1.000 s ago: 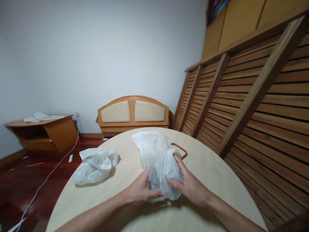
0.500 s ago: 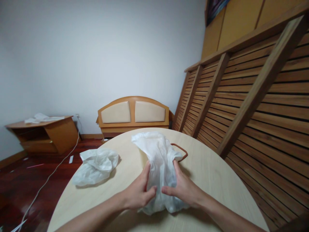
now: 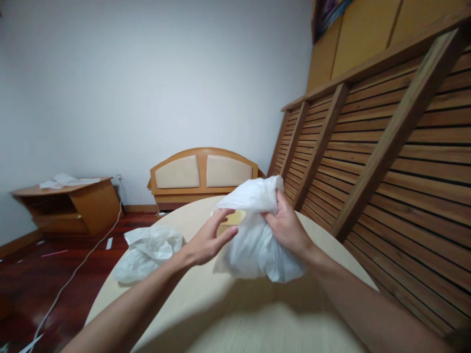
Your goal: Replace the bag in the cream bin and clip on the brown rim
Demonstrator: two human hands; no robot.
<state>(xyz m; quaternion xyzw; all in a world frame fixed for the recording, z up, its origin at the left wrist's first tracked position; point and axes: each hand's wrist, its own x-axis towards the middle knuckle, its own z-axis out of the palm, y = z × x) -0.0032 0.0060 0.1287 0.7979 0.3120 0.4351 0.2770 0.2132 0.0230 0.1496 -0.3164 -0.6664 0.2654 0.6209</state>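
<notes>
My right hand point(image 3: 286, 226) grips the top of a white plastic bag point(image 3: 253, 245) and holds it lifted above the round pale wooden table point(image 3: 228, 314). My left hand point(image 3: 208, 240) touches the bag's upper left edge, its fingers spread and curled toward the plastic. The bag bulges below my hands, its contents hidden. A second crumpled white plastic bag point(image 3: 149, 250) lies on the table to the left.
Slatted wooden bed frames point(image 3: 368, 147) lean against the wall on the right. A padded headboard point(image 3: 204, 174) stands on the floor behind the table. A low wooden cabinet point(image 3: 69, 203) sits at the left, and a white cable point(image 3: 73, 269) runs across the dark red floor.
The bag lay on the table with both hands pressed round it. My right hand has now lifted it by the top, and my left hand has loosened to its edge.
</notes>
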